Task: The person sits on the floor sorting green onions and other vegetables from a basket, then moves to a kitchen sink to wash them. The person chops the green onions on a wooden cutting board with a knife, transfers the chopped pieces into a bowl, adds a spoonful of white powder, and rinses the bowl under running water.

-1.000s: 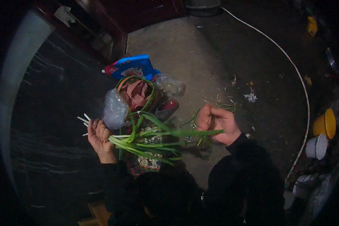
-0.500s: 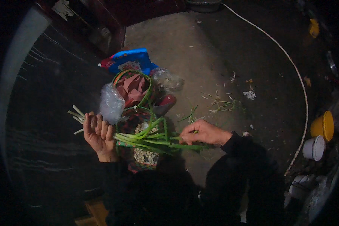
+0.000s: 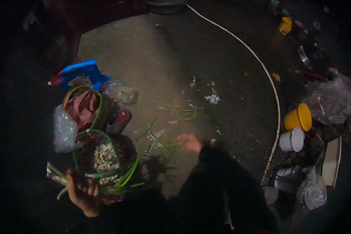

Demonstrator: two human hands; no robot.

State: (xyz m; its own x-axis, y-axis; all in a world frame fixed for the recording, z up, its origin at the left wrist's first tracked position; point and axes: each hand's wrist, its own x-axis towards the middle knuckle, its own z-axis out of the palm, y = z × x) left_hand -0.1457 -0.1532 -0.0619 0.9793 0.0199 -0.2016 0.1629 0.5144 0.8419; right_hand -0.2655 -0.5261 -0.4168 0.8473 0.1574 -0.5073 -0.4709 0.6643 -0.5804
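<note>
My left hand [image 3: 82,197] is closed around a bunch of scallions [image 3: 129,175], at the lower left. The white root ends stick out to the left of the fist, and the green leaves trail right across the near side of a woven basket [image 3: 77,151]. Small pale pieces [image 3: 105,159], too small to name, lie in that basket. My right hand [image 3: 190,142] is off the scallions, over the floor beside a heap of green and white trimmings [image 3: 156,140]. Its fingers are smeared by motion, so whether they hold anything is unclear.
Behind the basket stand another basket with reddish-brown cloth [image 3: 84,107], a blue bag [image 3: 82,74] and clear plastic bags [image 3: 64,130]. A slipper [image 3: 119,121] lies beside them. A pale hose [image 3: 257,58] curves along the right, with yellow [image 3: 298,117] and white buckets [image 3: 291,140] beyond.
The view has swung right, so the baskets sit further left. My right hand has come away from the scallion leaves, while my left hand keeps the bunch and is lower at the left.
</note>
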